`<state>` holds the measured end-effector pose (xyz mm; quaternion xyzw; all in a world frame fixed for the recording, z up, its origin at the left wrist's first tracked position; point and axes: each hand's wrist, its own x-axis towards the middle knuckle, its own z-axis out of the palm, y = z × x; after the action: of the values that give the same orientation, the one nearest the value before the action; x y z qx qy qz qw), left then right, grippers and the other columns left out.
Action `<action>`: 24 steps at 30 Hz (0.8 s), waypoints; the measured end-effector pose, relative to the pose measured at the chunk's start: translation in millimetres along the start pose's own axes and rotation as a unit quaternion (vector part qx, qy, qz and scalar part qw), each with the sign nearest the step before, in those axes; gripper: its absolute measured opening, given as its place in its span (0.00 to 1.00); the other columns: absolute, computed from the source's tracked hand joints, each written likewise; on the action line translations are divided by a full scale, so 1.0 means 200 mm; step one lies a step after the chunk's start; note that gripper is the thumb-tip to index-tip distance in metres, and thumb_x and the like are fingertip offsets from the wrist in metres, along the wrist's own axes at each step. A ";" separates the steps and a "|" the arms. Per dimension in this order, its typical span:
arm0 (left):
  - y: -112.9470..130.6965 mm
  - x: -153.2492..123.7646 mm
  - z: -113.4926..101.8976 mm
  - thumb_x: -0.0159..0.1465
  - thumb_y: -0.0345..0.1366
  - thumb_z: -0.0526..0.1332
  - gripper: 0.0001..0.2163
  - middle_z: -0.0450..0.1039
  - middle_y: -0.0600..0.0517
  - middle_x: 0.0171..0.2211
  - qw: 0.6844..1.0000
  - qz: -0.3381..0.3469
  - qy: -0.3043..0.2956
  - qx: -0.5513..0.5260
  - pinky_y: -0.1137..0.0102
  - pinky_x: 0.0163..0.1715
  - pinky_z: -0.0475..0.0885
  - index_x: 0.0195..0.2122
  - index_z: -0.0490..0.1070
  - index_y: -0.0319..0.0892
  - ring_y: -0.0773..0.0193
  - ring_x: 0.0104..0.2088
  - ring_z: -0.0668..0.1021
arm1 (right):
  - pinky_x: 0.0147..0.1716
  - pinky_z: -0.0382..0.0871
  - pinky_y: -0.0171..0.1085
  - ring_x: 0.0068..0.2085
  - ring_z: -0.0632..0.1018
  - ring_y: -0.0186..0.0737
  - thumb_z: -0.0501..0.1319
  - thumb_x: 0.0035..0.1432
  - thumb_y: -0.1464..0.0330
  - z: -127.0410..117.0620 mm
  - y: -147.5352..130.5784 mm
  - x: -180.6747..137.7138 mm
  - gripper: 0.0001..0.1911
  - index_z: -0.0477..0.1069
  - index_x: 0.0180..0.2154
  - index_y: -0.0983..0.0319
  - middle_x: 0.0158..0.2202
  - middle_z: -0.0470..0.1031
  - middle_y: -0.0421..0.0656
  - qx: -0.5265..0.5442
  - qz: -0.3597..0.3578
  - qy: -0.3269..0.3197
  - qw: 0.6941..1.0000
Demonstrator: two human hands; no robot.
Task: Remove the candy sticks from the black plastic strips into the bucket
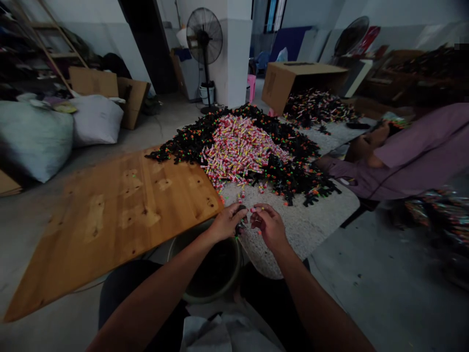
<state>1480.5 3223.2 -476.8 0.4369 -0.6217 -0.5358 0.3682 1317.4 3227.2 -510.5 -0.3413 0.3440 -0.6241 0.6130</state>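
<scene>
Over the front of a speckled grey tabletop (304, 225), my left hand (224, 225) is closed on a small black plastic toy gun (240, 229) with a green tip. My right hand (273, 229) pinches a small pink-and-white tube (252, 209) just to the right of it, with a narrow gap between the hands. Beyond them lies a heap of pink-and-white tubes (238, 146) with red and yellow ends. Black toy gun pieces (293, 168) with orange and green tips surround that heap. A few loose tubes lie closer to my hands.
A wooden board (110, 210) extends left. Below my hands, a bucket (234, 278) stands between my knees. A tipped cardboard box (280, 88) spills more pieces. Someone in a purple shirt (421, 142) sits at the right. Filled sacks (34, 139) and a standing fan (204, 36) are farther back.
</scene>
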 end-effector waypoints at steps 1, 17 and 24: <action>0.01 -0.01 0.00 0.65 0.56 0.60 0.21 0.71 0.53 0.31 0.999 0.021 -0.006 0.030 0.76 0.22 0.70 0.40 0.72 0.41 0.68 0.26 0.74 | 0.22 0.70 0.34 0.26 0.75 0.36 0.71 0.51 0.60 0.00 0.00 0.00 0.13 0.76 0.37 0.59 0.25 0.74 0.37 0.003 0.003 -0.007 1.000; 0.09 -0.05 -0.06 0.71 0.43 0.57 0.12 0.76 0.52 0.31 0.964 0.117 -0.085 0.223 0.74 0.34 0.67 0.37 0.76 0.43 0.65 0.32 0.76 | 0.22 0.65 0.34 0.21 0.71 0.34 0.65 0.58 0.59 -0.03 -0.08 -0.05 0.10 0.71 0.38 0.57 0.19 0.69 0.33 -0.125 -0.055 -0.114 0.984; 0.18 -0.09 -0.10 0.69 0.50 0.57 0.16 0.76 0.53 0.29 0.967 0.019 -0.180 0.182 0.76 0.20 0.63 0.34 0.74 0.43 0.70 0.20 0.71 | 0.18 0.57 0.32 0.17 0.64 0.31 0.64 0.59 0.57 -0.01 -0.15 -0.04 0.12 0.71 0.35 0.58 0.17 0.65 0.32 -0.174 -0.013 -0.187 0.967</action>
<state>1499.4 3234.3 -437.4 0.3805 -0.7730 -0.4765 0.1749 1300.1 3235.7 -486.2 -0.5581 0.3221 -0.4874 0.5893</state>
